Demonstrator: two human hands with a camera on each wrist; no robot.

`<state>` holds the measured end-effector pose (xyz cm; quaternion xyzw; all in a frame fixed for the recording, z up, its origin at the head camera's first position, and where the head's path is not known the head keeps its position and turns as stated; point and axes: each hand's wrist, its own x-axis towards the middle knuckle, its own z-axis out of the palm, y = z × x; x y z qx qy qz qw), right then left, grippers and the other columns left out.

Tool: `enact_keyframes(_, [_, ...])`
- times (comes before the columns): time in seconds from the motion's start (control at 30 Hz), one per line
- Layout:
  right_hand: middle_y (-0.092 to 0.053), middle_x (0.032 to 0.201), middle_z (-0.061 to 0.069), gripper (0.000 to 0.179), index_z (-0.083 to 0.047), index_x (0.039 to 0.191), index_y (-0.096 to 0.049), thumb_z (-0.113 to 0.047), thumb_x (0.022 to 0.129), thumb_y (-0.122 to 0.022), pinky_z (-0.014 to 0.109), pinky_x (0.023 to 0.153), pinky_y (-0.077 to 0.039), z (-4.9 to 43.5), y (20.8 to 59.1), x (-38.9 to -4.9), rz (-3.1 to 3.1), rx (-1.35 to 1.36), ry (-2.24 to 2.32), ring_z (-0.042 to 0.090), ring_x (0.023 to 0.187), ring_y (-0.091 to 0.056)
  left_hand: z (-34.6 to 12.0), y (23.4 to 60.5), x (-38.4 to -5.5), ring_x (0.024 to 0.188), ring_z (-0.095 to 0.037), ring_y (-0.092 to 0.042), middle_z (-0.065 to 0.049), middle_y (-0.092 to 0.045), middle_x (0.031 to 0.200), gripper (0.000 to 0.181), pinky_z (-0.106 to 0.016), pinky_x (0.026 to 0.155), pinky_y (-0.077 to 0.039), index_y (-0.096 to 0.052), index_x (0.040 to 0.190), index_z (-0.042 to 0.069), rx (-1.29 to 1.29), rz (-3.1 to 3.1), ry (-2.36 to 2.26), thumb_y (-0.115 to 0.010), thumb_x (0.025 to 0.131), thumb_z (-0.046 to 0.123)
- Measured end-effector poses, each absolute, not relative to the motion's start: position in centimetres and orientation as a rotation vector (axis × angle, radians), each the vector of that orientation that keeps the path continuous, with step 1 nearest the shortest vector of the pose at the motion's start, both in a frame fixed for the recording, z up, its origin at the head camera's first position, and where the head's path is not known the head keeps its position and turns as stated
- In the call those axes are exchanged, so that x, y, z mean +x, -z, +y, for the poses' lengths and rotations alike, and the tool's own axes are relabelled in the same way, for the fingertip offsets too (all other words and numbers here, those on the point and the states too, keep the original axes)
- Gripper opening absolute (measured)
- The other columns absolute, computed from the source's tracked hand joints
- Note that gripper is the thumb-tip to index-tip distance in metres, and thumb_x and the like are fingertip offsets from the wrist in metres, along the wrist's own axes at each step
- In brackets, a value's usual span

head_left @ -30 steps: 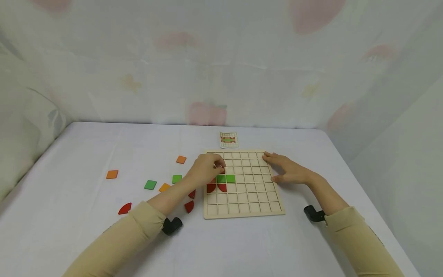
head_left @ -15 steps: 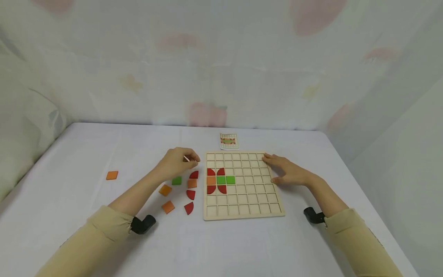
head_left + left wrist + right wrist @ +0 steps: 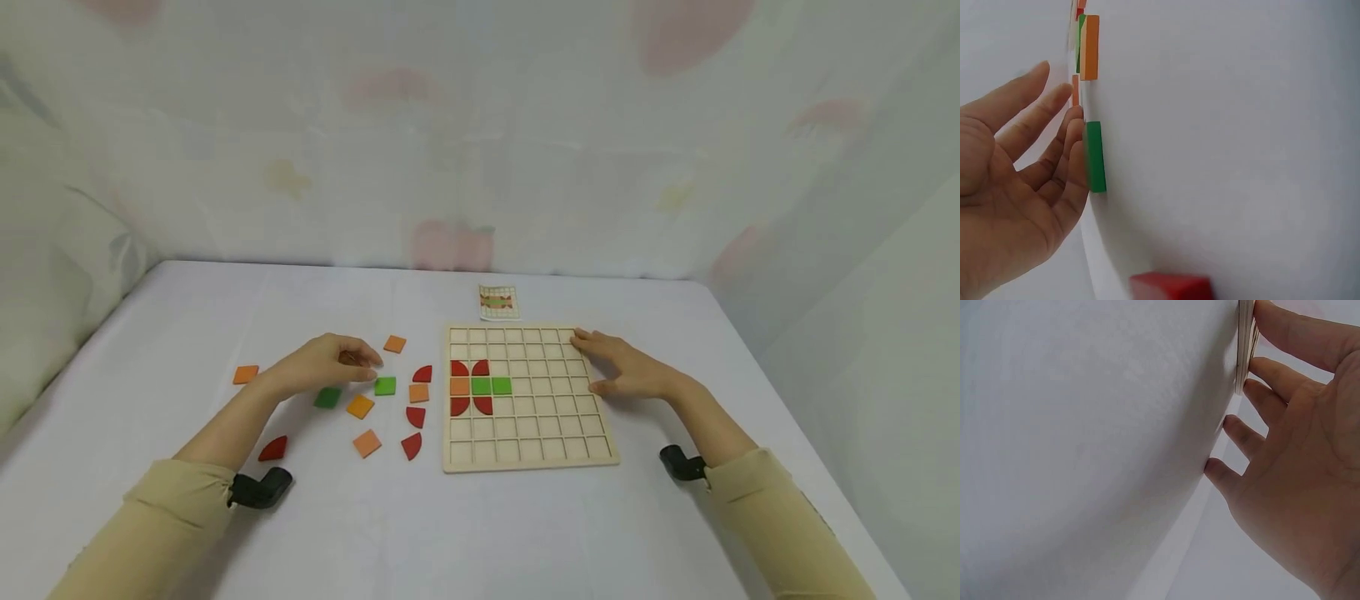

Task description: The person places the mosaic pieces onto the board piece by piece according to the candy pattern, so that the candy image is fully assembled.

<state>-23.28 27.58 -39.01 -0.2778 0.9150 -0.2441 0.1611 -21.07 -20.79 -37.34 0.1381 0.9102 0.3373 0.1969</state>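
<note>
My left hand hovers over the loose tiles with relaxed fingers and nothing between them. Its fingertips are close to a bright green square tile, and a darker green tile lies just under the hand; the left wrist view shows this green tile beside the curled lower fingers. My right hand rests with spread fingers on the right edge of a wooden grid board. On the board's left side, red quarter-circle tiles stand above and below a row of an orange tile and two green tiles.
Left of the board lie several loose pieces, among them an orange square, a red quarter-circle and another red one farther left. Behind the board is a small printed pattern card. A white cloth covers the table.
The left hand has let go of a red quarter-circle tile on the board and moved left to the loose tiles. The right hand stays at the board's edge.
</note>
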Motion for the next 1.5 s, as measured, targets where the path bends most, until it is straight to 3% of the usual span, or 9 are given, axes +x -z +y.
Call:
enact_keyframes(0.37, [-0.017, 0.165, 0.019, 0.079, -0.002, 0.154, -0.028, -0.027, 0.089, -0.065, 0.07, 0.118, -0.008, 27.5, 38.8, -23.2, 2.609, -0.795, 0.701, 0.049, 0.151, -0.01, -20.3, 37.8, -20.9, 0.1, -0.022, -0.051, -0.009, -0.059, 0.113, 0.04, -0.03, 0.079, -0.043, -0.07, 0.116, 0.019, 0.432, 2.553, -0.896, -0.079, 0.081, 0.035])
enact_keyframes(1.13, [-0.017, 0.166, 0.015, 0.081, -0.005, 0.155, -0.027, -0.027, 0.088, -0.066, 0.069, 0.118, -0.01, 27.6, 38.8, -23.3, 2.606, -0.769, 0.696, 0.045, 0.153, -0.01, -19.0, 38.1, -21.1, 0.1, -0.026, -0.054, -0.011, -0.063, 0.108, 0.019, -0.034, 0.078, -0.047, -0.071, 0.095, 0.018, 0.385, 2.638, -0.806, -0.079, 0.081, 0.027])
enact_keyframes(1.5, [-0.018, 0.165, 0.018, 0.08, -0.003, 0.154, -0.028, -0.029, 0.088, -0.064, 0.071, 0.117, -0.01, 27.7, 38.9, -23.3, 2.617, -0.8, 0.69, 0.049, 0.152, -0.011, -18.6, 37.8, -20.6, 0.096, -0.024, -0.057, -0.008, -0.063, 0.098, 0.019, -0.036, 0.082, -0.051, -0.066, 0.093, 0.012, 0.378, 2.652, -0.845, -0.078, 0.082, 0.02])
